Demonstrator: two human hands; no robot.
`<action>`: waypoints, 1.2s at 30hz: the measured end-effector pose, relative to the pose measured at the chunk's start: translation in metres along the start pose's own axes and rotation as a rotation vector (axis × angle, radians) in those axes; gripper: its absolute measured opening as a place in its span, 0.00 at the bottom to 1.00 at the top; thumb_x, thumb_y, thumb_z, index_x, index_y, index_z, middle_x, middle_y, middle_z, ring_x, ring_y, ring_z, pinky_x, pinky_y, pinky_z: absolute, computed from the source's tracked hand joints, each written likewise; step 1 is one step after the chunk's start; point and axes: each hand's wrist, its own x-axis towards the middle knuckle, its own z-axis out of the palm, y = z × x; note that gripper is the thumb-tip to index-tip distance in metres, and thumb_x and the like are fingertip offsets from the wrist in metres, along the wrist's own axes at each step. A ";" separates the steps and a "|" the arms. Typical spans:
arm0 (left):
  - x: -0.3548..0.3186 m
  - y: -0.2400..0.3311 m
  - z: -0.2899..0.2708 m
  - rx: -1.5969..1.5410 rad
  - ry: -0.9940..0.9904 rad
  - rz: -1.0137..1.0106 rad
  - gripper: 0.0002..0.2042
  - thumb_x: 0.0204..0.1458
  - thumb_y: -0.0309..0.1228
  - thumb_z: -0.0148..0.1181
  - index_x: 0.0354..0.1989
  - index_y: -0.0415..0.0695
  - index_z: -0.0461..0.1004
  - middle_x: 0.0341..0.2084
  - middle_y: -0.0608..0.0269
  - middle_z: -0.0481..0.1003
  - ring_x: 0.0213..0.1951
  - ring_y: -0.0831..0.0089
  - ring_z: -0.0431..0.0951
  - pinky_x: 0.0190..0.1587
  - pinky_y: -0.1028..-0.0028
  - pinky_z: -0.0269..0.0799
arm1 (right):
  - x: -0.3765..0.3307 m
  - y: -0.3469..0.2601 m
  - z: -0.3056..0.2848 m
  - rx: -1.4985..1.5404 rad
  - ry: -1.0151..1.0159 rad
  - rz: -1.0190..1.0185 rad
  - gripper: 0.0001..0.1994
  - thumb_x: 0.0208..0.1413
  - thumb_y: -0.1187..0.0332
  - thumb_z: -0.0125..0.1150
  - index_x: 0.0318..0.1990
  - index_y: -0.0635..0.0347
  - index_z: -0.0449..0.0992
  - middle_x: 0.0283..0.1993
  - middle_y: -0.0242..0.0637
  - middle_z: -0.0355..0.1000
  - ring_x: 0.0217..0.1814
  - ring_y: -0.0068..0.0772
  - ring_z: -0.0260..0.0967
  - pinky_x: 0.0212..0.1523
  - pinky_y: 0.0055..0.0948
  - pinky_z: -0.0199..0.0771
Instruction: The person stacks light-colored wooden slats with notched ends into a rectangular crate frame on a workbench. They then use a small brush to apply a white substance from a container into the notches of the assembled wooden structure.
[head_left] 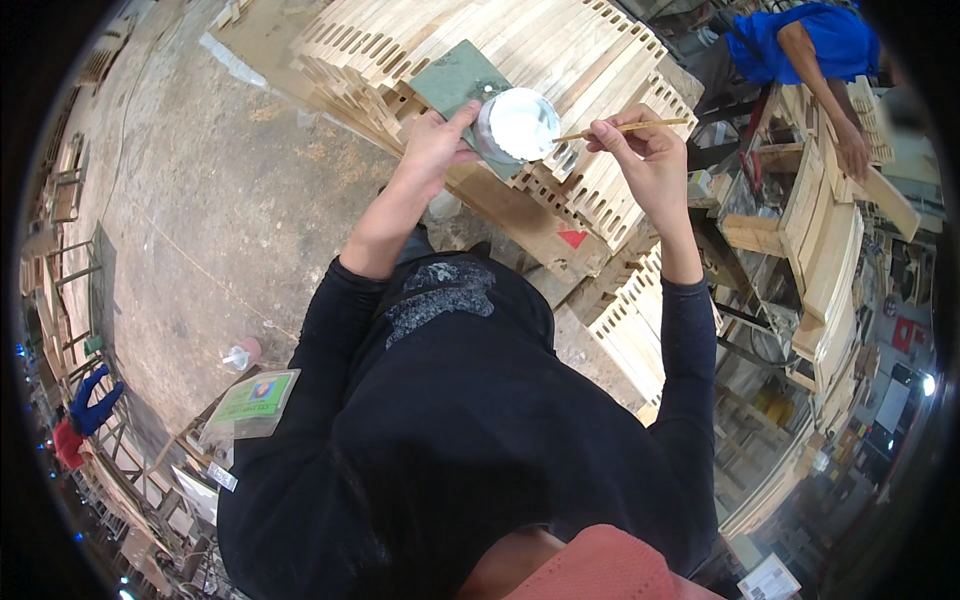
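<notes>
My left hand (437,143) grips a flat green board (458,78), its thumb lying on top. A clear round container (490,143) stands on the board near my thumb, filled with a thick white substance (523,122); whether that is glue or paint I cannot tell. Between the thumb and fingers of my right hand (648,165) is a thin wooden-handled brush (645,125), held nearly level. Its tip reaches the container's right edge, and the bristles are hard to make out. Below both hands lies a stack of pale slotted wooden pieces (590,50).
More slotted wood (635,320) lies lower down by my right arm. At the far right, a person in a blue shirt (825,45) reaches toward a wooden frame (810,250). Another person's blue sleeve (92,402) shows at the left, beyond the concrete floor (220,200).
</notes>
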 end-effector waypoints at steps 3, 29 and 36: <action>-0.002 0.000 0.004 -0.016 0.005 0.023 0.21 0.63 0.41 0.57 0.50 0.32 0.74 0.42 0.52 0.79 0.39 0.65 0.83 0.42 0.67 0.82 | 0.003 0.014 -0.007 0.230 0.035 0.135 0.09 0.61 0.69 0.65 0.39 0.68 0.77 0.35 0.44 0.80 0.35 0.29 0.80 0.40 0.24 0.81; 0.006 -0.002 -0.026 -0.103 0.065 -0.007 0.18 0.63 0.38 0.58 0.53 0.38 0.72 0.44 0.58 0.79 0.40 0.68 0.83 0.39 0.68 0.81 | 0.016 0.068 -0.034 0.143 0.216 0.266 0.13 0.65 0.61 0.60 0.45 0.63 0.73 0.39 0.42 0.81 0.40 0.31 0.81 0.40 0.26 0.80; 0.002 0.002 -0.025 -0.087 0.064 -0.007 0.17 0.63 0.39 0.58 0.54 0.41 0.72 0.44 0.61 0.79 0.40 0.70 0.82 0.40 0.69 0.80 | 0.023 0.075 -0.022 -0.031 0.124 0.199 0.14 0.66 0.61 0.59 0.44 0.66 0.73 0.37 0.41 0.80 0.39 0.31 0.81 0.38 0.24 0.78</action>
